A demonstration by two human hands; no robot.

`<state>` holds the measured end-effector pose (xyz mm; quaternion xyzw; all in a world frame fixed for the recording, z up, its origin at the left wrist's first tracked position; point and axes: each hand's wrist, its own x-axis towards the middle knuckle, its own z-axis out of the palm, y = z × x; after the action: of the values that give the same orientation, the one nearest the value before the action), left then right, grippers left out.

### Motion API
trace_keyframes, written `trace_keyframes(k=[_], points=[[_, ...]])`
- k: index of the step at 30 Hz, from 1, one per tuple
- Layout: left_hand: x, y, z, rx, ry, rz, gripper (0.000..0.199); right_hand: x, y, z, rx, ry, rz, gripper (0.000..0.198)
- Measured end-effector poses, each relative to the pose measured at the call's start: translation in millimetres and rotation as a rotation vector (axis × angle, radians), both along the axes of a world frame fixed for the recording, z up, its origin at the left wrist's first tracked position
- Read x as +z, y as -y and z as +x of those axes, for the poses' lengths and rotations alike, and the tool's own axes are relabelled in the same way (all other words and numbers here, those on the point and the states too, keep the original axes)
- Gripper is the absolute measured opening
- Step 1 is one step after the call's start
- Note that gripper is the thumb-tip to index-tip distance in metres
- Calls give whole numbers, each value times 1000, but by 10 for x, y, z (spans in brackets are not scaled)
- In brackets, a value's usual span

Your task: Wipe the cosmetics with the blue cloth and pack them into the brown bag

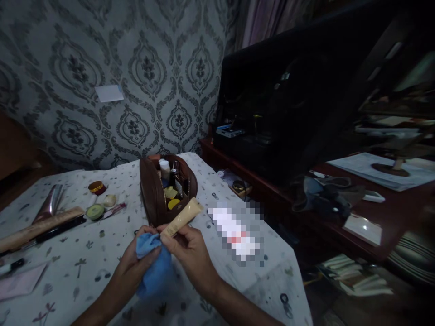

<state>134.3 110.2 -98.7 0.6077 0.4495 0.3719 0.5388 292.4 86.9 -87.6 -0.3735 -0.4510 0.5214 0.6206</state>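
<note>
My right hand [188, 244] grips a small beige cosmetic tube [182, 218], tilted with its flat end up and to the right. A blue cloth [156, 269] is bunched in my left hand [134, 253], pressed against the tube's lower end, which the cloth and fingers hide. Just beyond both hands stands an open brown cosmetic bag [148, 192]. Inside it are a white-capped bottle [165, 168], a yellow round item [173, 204] and other small containers.
On the patterned tablecloth [112, 276] at left lie a green round jar [95, 211], a red-gold jar [97, 187], a pink tube [22, 280] and several long cosmetics. A blurred-out item [236, 233] lies right of my hands. A dark television [292, 104] stands on a reddish cabinet [360, 215].
</note>
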Motion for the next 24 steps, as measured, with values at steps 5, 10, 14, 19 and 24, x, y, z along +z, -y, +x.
trace_keyframes(k=[5, 10, 14, 19, 24], points=[[32, -6, 90, -150, -50, 144, 35, 88, 21, 179, -33, -6, 3, 33], [245, -161, 115, -205, -313, 422, 30, 226, -60, 382, -49, -69, -24, 41], [382, -397, 149, -177, -756, 788, 48, 380, -212, 644, -24, 116, 5, 37], [327, -497, 173, -94, -1241, 988, 71, 615, -429, 918, -12, 249, 71, 31], [223, -473, 117, -46, -1282, 1075, 74, 758, -785, 969, -47, 223, 169, 32]])
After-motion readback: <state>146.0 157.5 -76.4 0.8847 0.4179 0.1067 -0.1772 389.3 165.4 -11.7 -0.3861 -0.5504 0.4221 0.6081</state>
